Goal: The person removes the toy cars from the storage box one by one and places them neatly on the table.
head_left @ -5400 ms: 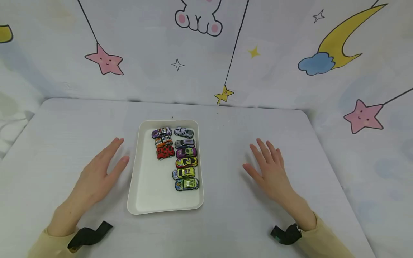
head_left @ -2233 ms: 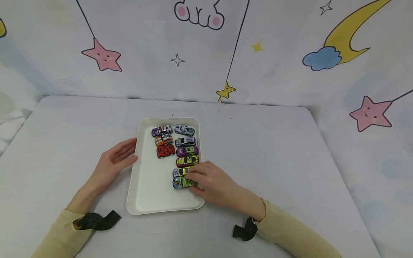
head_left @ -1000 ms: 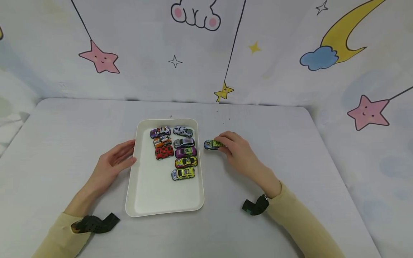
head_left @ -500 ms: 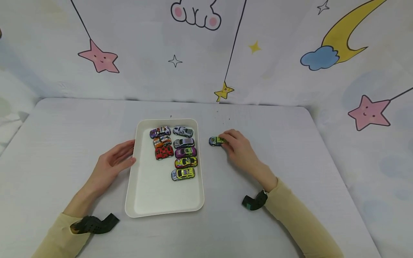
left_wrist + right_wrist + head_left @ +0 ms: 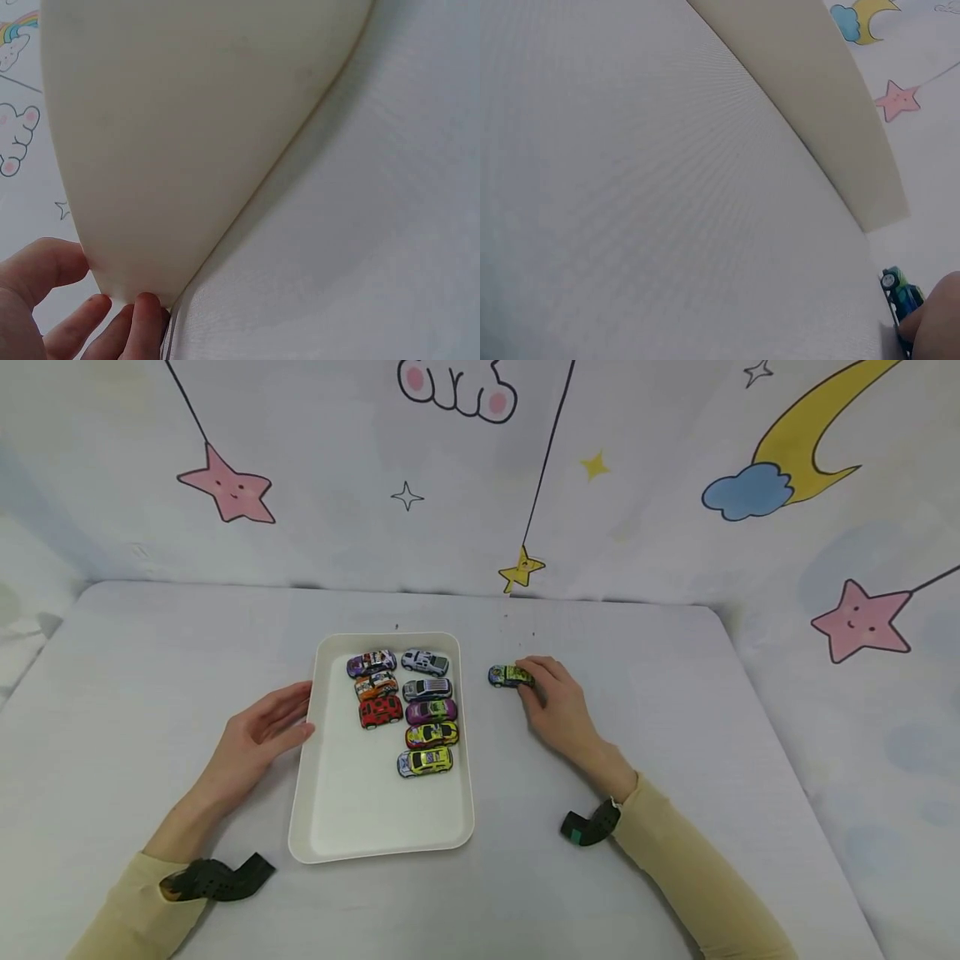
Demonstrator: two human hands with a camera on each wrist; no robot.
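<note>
A white tray (image 5: 303, 802) lies mid-table with several toy cars in two columns, among them a red car (image 5: 381, 711) and a yellow-green car (image 5: 425, 762). To the right of the tray, a green and blue toy car (image 5: 510, 676) stands on the table. My right hand (image 5: 534, 681) pinches its rear end with curled fingers. In the right wrist view the same car (image 5: 901, 296) shows beside a fingertip (image 5: 939, 322). My left hand (image 5: 296, 714) rests with straight fingers against the tray's left wall. The left wrist view shows the fingertips (image 5: 142, 311) touching the tray's outer wall (image 5: 187, 150).
The grey table (image 5: 675, 710) runs back to a cloth backdrop printed with stars and a moon (image 5: 810, 427). Black straps sit on the left wrist (image 5: 217, 878) and the right wrist (image 5: 588, 827). The tray's near half holds no cars.
My right hand lifted the green car out of the tray's right column and set it on the table to the right, then slid it slightly farther away. My left hand stayed at the tray.
</note>
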